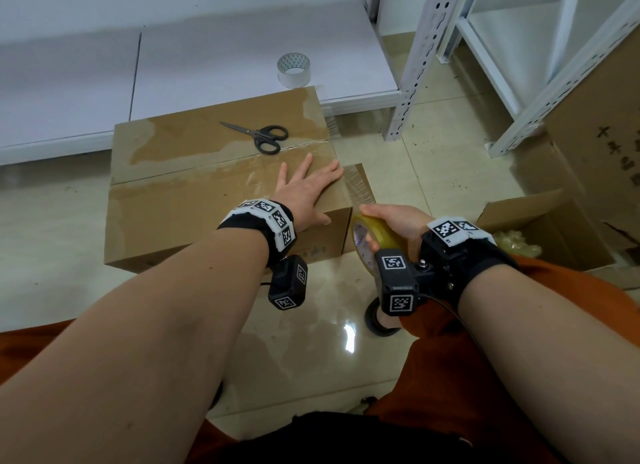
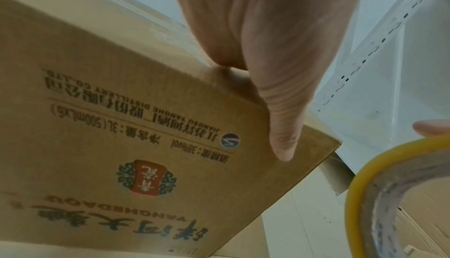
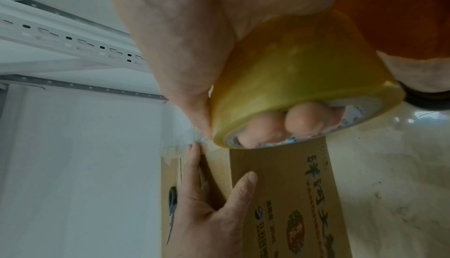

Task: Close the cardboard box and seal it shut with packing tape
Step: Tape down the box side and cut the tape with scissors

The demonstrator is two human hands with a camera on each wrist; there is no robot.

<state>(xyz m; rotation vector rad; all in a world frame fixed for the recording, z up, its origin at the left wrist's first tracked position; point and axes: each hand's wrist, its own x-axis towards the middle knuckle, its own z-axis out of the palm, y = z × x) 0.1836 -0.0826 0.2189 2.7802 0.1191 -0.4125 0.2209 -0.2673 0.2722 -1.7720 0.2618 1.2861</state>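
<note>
— On the tiled floor, what sits in front of the person?

— A closed brown cardboard box (image 1: 221, 193) with printed lettering on its near side. Its top flaps are down, and glossy clear tape already runs along the seam between them.

— Where is the left hand?

— The left hand (image 1: 308, 193) lies flat on the box top near the right-hand edge, fingers straight and spread, palm pressing down. Seen from the left wrist, the thumb (image 2: 282, 127) hangs over the top edge onto the printed side.

— And the right?

— The right hand (image 1: 391, 221) grips a yellowish roll of packing tape (image 1: 372, 236), just beside the near right corner of the box. From the right wrist, two fingertips (image 3: 302, 121) are tucked inside the roll's core while the thumb bears on the outer winding.

— Is any tape pulled out?

— Yes, a clear strip (image 1: 360, 186) stretches from the roll up to the box's right edge, close to the left fingertips.

— Anything else on the box?

— A pair of black-handled scissors (image 1: 259, 136) lies on the far flap, well apart from the hand.

— And round about?

— A second roll of clear tape (image 1: 293, 70) stands on the low white shelf (image 1: 207, 65) behind the box. White perforated metal racking (image 1: 419, 58) rises at the right, and an open cardboard carton (image 1: 540, 228) sits near the right wrist.
</note>
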